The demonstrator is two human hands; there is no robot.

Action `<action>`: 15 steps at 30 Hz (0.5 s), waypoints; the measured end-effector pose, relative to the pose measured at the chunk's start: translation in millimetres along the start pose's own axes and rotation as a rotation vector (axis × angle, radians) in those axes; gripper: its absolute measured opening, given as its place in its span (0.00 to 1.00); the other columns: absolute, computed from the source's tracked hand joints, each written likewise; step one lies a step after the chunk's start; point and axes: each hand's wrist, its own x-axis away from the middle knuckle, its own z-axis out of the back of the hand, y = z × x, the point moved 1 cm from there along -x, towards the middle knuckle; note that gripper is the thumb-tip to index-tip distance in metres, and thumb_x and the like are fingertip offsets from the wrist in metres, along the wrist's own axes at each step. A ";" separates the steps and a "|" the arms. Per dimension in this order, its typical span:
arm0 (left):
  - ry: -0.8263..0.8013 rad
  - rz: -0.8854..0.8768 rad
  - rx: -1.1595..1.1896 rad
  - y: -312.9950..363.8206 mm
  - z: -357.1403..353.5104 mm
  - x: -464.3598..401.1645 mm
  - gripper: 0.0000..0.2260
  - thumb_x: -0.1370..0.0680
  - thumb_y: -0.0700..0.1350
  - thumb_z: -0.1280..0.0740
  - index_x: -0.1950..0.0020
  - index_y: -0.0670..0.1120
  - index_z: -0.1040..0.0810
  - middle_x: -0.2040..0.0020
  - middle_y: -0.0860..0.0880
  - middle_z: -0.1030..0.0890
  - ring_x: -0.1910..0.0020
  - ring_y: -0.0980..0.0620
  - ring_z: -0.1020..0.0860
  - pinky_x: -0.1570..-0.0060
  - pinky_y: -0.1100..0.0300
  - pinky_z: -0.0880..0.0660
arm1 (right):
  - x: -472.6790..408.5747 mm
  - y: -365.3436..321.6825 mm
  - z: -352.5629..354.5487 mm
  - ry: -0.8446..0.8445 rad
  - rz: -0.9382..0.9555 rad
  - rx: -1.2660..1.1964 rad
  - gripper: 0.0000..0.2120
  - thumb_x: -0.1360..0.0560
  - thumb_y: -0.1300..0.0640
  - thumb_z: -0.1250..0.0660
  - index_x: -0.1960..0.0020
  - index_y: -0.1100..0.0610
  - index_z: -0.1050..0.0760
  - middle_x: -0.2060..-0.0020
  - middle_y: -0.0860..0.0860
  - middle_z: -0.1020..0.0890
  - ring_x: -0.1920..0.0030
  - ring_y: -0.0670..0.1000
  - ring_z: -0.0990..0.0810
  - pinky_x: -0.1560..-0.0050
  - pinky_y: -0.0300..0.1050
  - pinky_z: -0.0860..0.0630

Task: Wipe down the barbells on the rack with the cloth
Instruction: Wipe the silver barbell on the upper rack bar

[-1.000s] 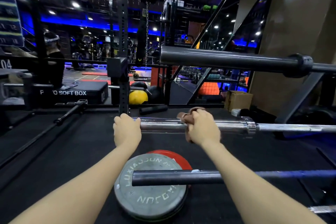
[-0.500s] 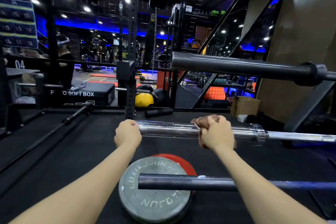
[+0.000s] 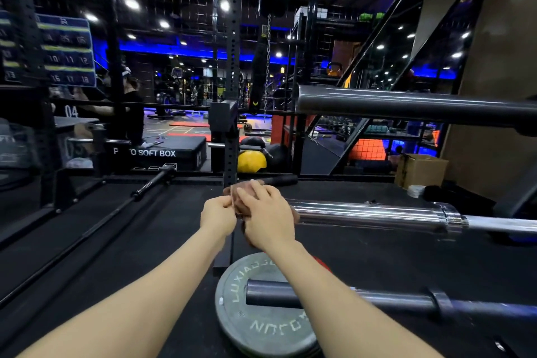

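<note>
Right hand (image 3: pixel 268 219) gripping cloth (image 3: pixel 238 200) at chrome barbell (image 3: pixel 369 213) end; left hand (image 3: pixel 218 216) pinching cloth

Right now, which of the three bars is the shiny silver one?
The middle barbell, the one the right hand wipes with the cloth. The upper bar and lowest bar look dull dark grey.

Reached forward with both bare forearms, left hand (image 3: pixel 218 216) fisted beside right hand (image 3: pixel 268 216), whose fingers curled over a cloth (image 3: pixel 239 203).
</note>
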 end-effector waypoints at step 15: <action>-0.054 0.000 0.050 -6.7 -3.1 -5.1 0.11 0.23 0.37 0.35 0.44 0.45 0.18 0.48 0.48 0.17 0.47 0.49 0.21 0.47 0.60 0.27 | 53.5 86.8 26.9 0.152 -0.247 0.226 0.22 0.45 0.61 0.24 0.51 0.54 0.21 0.42 0.56 0.22 0.51 0.63 0.24 0.60 0.53 0.22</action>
